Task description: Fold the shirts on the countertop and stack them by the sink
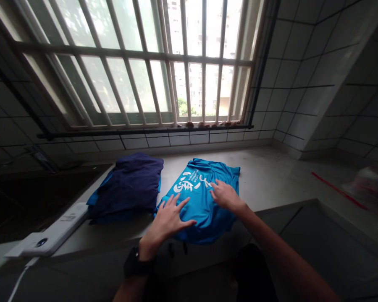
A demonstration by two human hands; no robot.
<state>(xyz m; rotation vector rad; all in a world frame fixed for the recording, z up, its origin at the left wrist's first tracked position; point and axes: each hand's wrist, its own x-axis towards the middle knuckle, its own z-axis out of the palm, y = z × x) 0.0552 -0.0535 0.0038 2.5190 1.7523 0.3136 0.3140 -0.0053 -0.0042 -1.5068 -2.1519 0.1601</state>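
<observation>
A bright blue shirt (201, 209) with white printed characters lies spread on the counter, its near part hanging over the front edge. My left hand (169, 218), with a dark watch on the wrist, rests over the shirt's lower left part, fingers spread. On the right side of the print is my right hand (224, 194), its fingers apart and touching or just above the cloth. Neither hand holds anything. Left of the shirt sits a folded pile with a dark navy garment (130, 182) on top and blue cloth showing beneath.
A sink (6, 201) with a faucet (40, 159) is at the left. A white power strip (56, 230) with a cable lies by its edge. A red strip (338, 191) and a plastic bag (368, 184) are at the right. A barred window (122, 53) stands behind.
</observation>
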